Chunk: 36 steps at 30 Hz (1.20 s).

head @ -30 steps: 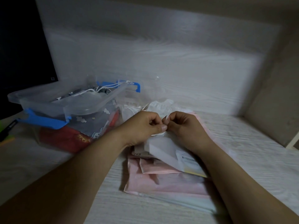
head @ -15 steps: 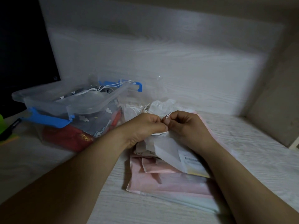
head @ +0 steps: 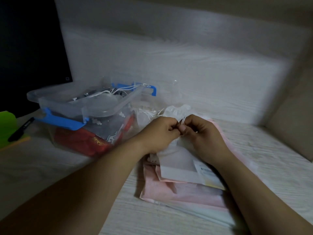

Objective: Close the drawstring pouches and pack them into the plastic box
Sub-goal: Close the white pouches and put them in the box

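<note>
A translucent white drawstring pouch (head: 177,161) lies on top of a stack of pink and white pouches (head: 179,192) in the middle of the table. My left hand (head: 159,131) and my right hand (head: 201,134) meet at its mouth, and both pinch the thin white drawstring (head: 183,119) there. The clear plastic box (head: 84,106) with blue clips stands to the left. Inside it lie red and dark patterned pouches with white strings over the rim.
More crumpled white pouches (head: 176,110) lie behind my hands. A black marker (head: 21,128) and a green object (head: 6,128) sit at the far left beside a dark monitor (head: 30,48). A wall panel rises at the back, another at the right.
Both hands have stayed together at the pouch's mouth, working the string. The pouch's top has gathered slightly and its body has tilted a little.
</note>
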{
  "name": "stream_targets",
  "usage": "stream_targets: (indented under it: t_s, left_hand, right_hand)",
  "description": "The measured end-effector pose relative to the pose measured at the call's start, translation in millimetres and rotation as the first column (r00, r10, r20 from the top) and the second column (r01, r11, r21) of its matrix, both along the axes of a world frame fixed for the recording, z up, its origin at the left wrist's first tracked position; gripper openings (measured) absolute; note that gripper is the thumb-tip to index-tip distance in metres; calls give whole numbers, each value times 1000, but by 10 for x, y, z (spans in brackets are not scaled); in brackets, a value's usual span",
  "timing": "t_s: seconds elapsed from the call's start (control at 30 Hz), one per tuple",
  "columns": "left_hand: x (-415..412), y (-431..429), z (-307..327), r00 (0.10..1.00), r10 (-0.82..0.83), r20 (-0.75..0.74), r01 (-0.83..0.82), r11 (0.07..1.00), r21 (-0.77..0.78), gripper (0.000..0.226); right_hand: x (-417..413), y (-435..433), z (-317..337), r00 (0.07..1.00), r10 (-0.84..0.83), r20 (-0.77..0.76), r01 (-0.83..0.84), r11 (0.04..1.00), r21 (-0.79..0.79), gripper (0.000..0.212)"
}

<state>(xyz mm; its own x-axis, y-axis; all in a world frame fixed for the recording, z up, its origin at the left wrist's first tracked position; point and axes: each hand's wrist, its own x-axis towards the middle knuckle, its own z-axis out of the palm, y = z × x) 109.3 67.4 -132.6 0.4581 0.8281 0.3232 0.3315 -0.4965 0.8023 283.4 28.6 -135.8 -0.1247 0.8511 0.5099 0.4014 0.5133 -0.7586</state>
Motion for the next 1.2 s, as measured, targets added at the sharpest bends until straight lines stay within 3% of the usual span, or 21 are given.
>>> stream_targets:
  t_s: [0.13, 0.27, 0.4, 0.5, 0.73, 0.9, 1.03, 1.2]
  left_hand:
    - [-122, 41, 35, 991, -107, 79, 117, 985, -127, 23]
    - [-144, 9, 60, 975, -169, 142, 192, 968, -163, 28]
    - [-143, -21, 85, 960, -194, 201, 236, 949, -211, 31]
    - [-150, -20, 122, 958, -173, 228, 226, 947, -228, 21]
    - [-127, -4, 112, 996, -73, 45, 75, 997, -36, 26]
    - [-121, -28, 131, 994, -111, -4, 111, 991, -70, 14]
    - [-174, 21, 90, 990, 8, -142, 1, 998, 59, 16]
    - [-213, 68, 41, 978, 128, -165, -103, 983, 151, 15]
  right_hand:
    - [16, -1, 12, 988, 41, -147, -52, 996, -68, 15]
    - [42, -26, 45, 950, 96, -297, -153, 973, -176, 20]
    - [47, -62, 81, 909, 125, -398, -238, 939, -248, 11]
    - [52, -73, 103, 917, 119, -380, -231, 936, -264, 11]
    - [-3, -65, 73, 975, 37, -219, -71, 986, -152, 14]
    - [-7, -59, 91, 987, -53, -151, 43, 997, -69, 14]
    - [-28, -106, 135, 970, -40, -239, 31, 999, -41, 15]
    - [-12, -182, 187, 974, 22, -227, -44, 995, -92, 16]
